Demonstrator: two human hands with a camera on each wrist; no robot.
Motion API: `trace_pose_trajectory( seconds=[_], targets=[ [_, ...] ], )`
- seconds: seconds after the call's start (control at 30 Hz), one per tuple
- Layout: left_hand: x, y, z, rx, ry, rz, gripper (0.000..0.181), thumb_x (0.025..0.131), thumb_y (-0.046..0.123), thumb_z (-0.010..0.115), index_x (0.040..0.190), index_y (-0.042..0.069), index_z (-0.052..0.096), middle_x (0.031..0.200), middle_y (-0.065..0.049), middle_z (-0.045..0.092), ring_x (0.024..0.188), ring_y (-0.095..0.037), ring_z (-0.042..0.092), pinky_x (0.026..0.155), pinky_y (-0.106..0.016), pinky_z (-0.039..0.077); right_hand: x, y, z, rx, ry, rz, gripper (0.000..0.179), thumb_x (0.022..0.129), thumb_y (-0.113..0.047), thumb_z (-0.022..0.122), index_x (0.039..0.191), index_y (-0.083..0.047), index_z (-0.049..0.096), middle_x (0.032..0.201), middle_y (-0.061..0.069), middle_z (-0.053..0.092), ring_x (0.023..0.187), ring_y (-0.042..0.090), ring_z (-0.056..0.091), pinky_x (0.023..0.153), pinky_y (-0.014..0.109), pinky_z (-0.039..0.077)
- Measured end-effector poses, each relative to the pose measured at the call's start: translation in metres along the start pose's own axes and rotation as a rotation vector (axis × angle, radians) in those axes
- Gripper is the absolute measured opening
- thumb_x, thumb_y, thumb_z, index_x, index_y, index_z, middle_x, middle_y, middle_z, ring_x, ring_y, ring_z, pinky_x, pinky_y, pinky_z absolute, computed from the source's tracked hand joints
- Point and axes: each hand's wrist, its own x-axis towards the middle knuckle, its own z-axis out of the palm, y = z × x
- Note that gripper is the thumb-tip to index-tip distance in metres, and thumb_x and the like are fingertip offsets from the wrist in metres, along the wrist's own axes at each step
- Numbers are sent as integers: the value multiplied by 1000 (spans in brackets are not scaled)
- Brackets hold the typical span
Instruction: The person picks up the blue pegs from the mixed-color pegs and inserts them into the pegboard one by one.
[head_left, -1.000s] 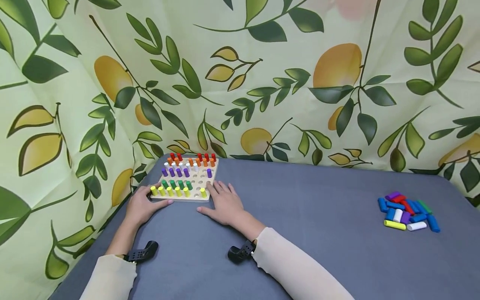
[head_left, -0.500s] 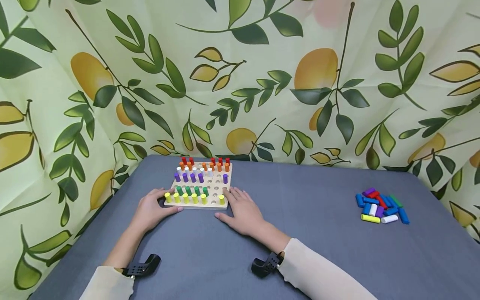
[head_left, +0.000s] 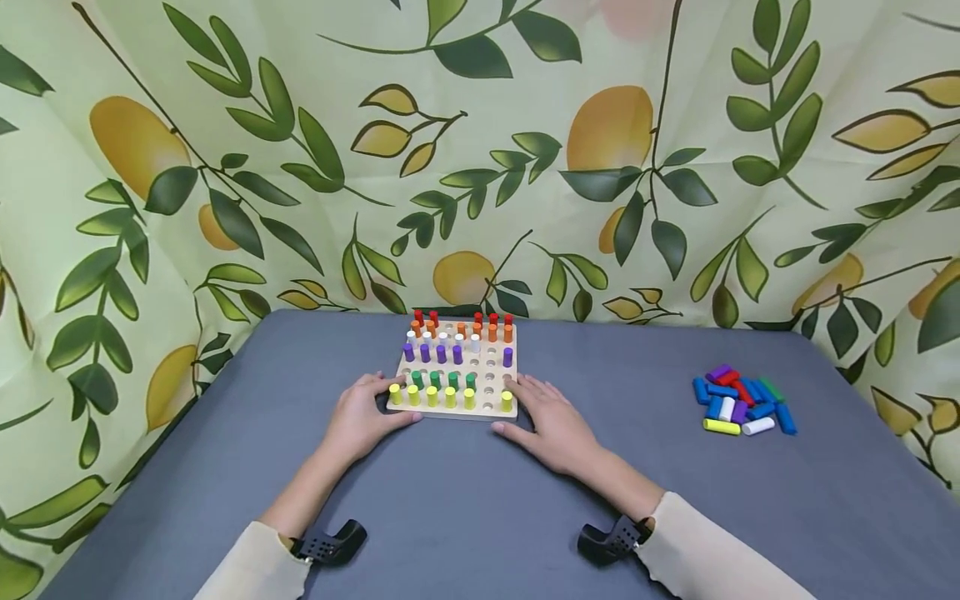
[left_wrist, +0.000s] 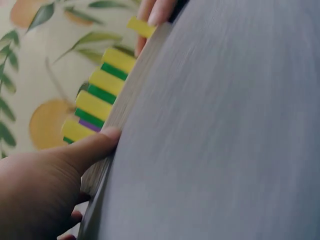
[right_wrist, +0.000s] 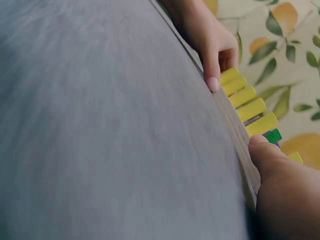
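Note:
A pale wooden pegboard [head_left: 450,414] lies on the table with rows of coloured pegs upright in it: yellow at the front, then green, purple, white, orange and red. Bare holes show in its right half. My left hand [head_left: 358,422] grips the front left corner, thumb along the front edge, fingers at the left side. At the front right corner my right hand [head_left: 558,433] holds the board, its thumb on the front edge and fingers along the right side. The left wrist view shows my left thumb [left_wrist: 102,145] pressed to the board's edge beside the yellow pegs [left_wrist: 95,105].
A loose pile of pegs [head_left: 738,402], blue, red, white, purple, green and yellow, lies on the right of the grey-blue table [head_left: 480,500]. A leaf-and-fruit patterned curtain [head_left: 480,167] hangs behind and at the left.
Both hands have moved the pegboard rightward across the table, closer to the loose pile. The head view has turned somewhat to the right.

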Motion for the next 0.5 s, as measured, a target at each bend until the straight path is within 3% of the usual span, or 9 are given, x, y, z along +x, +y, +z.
trace_pose_trajectory(
  seconds=[0.3, 0.5],
  targets=[
    [5, 61, 41, 31, 7, 56, 66, 76, 40, 88, 129, 7, 70, 128, -23, 65, 117, -41, 65, 92, -54, 55, -29, 51, -29, -10, 121, 49, 69, 90, -48, 73, 146, -12, 55, 148, 17, 56, 142, 37, 49, 113, 59, 43],
    [13, 93, 65, 14, -26, 120, 64, 75, 41, 88, 127, 8, 72, 124, -21, 67, 112, -37, 67, 87, -51, 57, -46, 85, -50, -6, 112, 102, 66, 91, -42, 74, 145, -10, 56, 149, 19, 55, 141, 39, 49, 112, 61, 42]
  ],
)
